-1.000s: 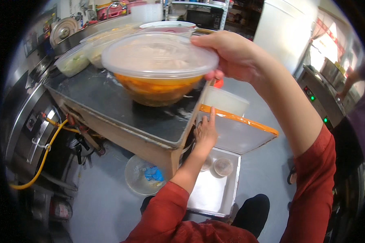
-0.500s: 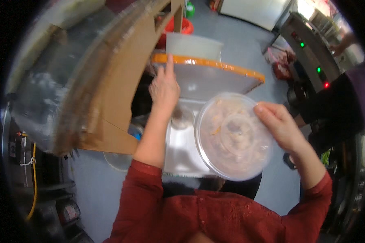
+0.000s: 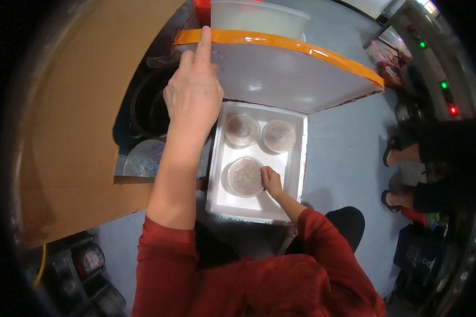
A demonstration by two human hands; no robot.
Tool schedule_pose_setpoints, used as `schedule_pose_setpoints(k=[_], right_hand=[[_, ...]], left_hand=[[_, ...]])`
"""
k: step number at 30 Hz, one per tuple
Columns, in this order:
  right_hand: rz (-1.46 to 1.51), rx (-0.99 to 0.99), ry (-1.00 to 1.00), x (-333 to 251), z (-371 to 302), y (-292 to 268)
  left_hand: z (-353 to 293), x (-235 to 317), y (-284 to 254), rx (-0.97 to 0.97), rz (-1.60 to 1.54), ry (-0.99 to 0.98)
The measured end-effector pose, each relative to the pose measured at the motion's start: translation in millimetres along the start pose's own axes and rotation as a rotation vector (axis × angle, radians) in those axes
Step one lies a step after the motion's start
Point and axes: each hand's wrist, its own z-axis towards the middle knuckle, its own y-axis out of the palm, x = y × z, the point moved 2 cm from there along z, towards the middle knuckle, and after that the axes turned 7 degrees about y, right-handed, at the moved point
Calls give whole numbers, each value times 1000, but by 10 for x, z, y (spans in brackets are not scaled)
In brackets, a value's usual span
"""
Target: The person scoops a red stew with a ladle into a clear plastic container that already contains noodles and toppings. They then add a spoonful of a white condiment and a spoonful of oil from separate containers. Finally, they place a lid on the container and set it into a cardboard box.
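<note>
My left hand (image 3: 194, 90) grips the top edge of a white foam lid (image 3: 280, 71) bound with orange tape, its index finger stretched over the tape. Tilted up, the lid stands at the far side of a white foam box (image 3: 219, 201). Down inside the box, my right hand (image 3: 271, 182) holds the right rim of a round, clear-lidded plastic container (image 3: 246, 177). That container is at the near left of the box floor. Two similar round containers, one at the far left (image 3: 242, 130) and one at the far right (image 3: 279, 136), sit beyond it.
Brown cardboard (image 3: 79, 121) rises close on my left, with a dark round pot (image 3: 150, 103) beside it. A translucent tub (image 3: 259, 18) stands behind the lid. To the right, a person's sandalled feet (image 3: 394, 201) are on the grey floor beside equipment with lit indicators (image 3: 444, 84).
My right hand has lowered the round container from above the box down into it. My left hand still holds the lid up. The view has shifted, showing the whole box interior.
</note>
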Motion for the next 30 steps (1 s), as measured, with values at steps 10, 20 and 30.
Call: schedule_pose_setpoints(k=[10, 20, 30], right_hand=[[59, 14, 122, 377, 579, 479], [-753, -834, -213, -90, -1614, 529], [-583, -1071, -193, -566, -1774, -205]], left_hand=[[-375, 162, -119, 83, -213, 54], [-1749, 191, -668, -95, -340, 189], [-2772, -10, 278, -835, -95, -44]])
